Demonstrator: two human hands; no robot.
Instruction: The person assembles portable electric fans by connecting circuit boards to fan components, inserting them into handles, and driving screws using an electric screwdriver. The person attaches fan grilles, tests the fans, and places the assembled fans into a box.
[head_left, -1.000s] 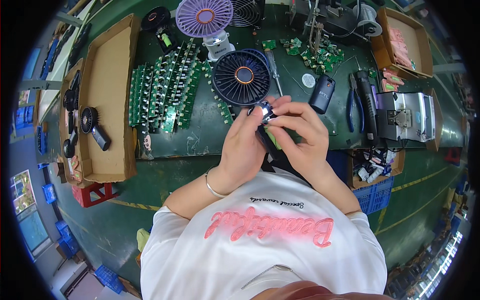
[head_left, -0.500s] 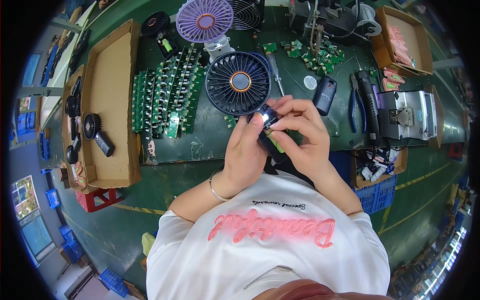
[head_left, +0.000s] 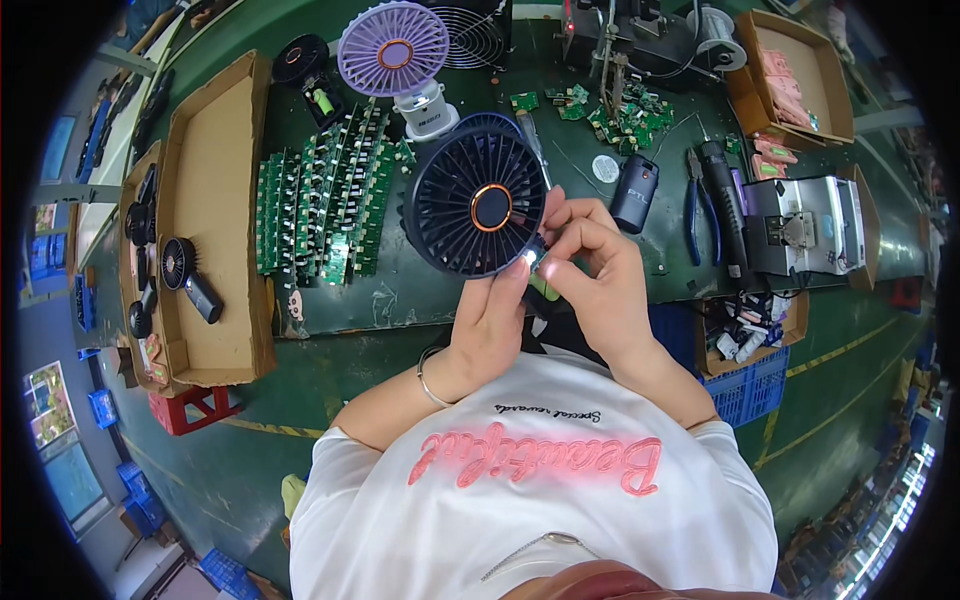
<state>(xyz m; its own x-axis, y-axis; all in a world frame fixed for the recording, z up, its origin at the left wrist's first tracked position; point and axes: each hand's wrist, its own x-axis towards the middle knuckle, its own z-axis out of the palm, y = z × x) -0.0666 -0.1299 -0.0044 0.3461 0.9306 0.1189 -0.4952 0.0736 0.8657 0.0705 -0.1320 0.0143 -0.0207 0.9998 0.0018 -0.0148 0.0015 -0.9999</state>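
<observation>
A dark handheld fan with an orange ring round its hub is between my hands, its round grille facing up. My left hand is closed on its neck, fingers running under the head. My right hand pinches at the opened handle, just below the head, where a small white light glows. A green battery shows in the handle beneath my right fingers. What exactly the right fingertips hold is hidden. Right of my hands lies a loose dark casing.
Rows of green circuit boards lie at left, beside a cardboard tray with small fans. A purple fan stands behind. Pliers, an electric screwdriver and a grey metal device are at right. A screwdriver lies behind the held fan.
The fan head has tilted and dropped nearer to me, now covering more of the handle. Both hands keep their hold. The whole view has shifted slightly.
</observation>
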